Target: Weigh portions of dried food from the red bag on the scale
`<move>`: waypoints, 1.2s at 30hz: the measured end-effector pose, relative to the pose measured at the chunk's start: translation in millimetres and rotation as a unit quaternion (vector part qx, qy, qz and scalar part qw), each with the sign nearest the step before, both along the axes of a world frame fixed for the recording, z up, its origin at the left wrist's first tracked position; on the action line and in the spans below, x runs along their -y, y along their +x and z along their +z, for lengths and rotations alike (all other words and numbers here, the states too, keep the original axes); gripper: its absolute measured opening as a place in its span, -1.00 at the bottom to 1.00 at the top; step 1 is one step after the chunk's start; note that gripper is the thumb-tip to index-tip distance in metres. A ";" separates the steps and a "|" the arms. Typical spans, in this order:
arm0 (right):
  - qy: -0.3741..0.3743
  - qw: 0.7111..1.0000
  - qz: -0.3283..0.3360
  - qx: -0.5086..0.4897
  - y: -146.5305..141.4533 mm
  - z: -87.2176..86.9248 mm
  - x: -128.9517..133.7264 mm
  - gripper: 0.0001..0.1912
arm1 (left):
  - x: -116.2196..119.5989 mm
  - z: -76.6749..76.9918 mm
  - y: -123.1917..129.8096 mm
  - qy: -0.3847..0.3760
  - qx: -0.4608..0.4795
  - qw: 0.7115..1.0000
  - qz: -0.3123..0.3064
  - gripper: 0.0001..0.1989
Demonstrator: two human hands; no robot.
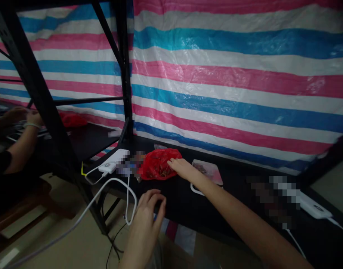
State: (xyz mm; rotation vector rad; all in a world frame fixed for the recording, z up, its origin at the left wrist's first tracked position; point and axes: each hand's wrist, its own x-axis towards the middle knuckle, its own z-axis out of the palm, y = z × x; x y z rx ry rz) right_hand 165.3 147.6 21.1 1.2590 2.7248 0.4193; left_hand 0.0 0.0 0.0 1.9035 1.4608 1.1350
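A crumpled red plastic bag (150, 164) lies open on the black table, with many small brownish pieces inside. My right hand (181, 167) reaches over its right rim, fingers bent together at the pieces; what they pinch is too small to make out. Nearer to me, in front of the table edge, is my left hand (145, 215). Its fingers curl toward the thumb, and anything between them is too small to name. A bit of blue shows just under that thumb. Right of the bag sits a pale, shallow tray (215, 173) with small dark pieces in it.
A white power bank (114, 160) with a cable lies left of the bag; another white device (314, 207) is at the right. A white cable (93, 203) loops past the table edge. A black metal post (45, 93) separates another person's arm (24, 145). Striped sheeting (230, 86) hangs behind.
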 end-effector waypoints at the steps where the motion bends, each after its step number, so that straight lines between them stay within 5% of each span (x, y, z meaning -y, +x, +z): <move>1: -0.001 1.000 -0.007 0.003 -0.8 -0.7 0.7 -0.66 | -8.9 -8.4 -2.3 0.009 -0.014 0.999 0.032 -0.73; 8: -0.010 0.999 -0.001 -0.033 3.3 -11.2 1.2 -0.67 | -68.5 -61.5 -9.4 0.008 -0.064 0.989 0.134 -0.64; 17: -0.001 0.997 -0.033 -0.074 -4.2 -10.0 5.2 -0.73 | -92.9 -50.5 26.4 0.005 -0.142 0.959 0.247 -0.68; 22: 0.040 0.995 -0.054 -0.073 -9.9 -14.3 9.1 -0.76 | -105.0 -65.2 31.4 -0.039 0.105 0.974 0.197 -0.70; 29: 0.019 0.982 -0.105 -0.155 -9.8 -19.1 13.6 -0.77 | -122.3 -68.1 39.5 -0.042 0.432 0.889 0.148 -0.72; 36: -0.069 0.929 -0.154 -0.329 -2.6 -24.2 7.9 -0.74 | -128.4 -52.9 39.4 0.020 0.335 0.932 0.135 -0.71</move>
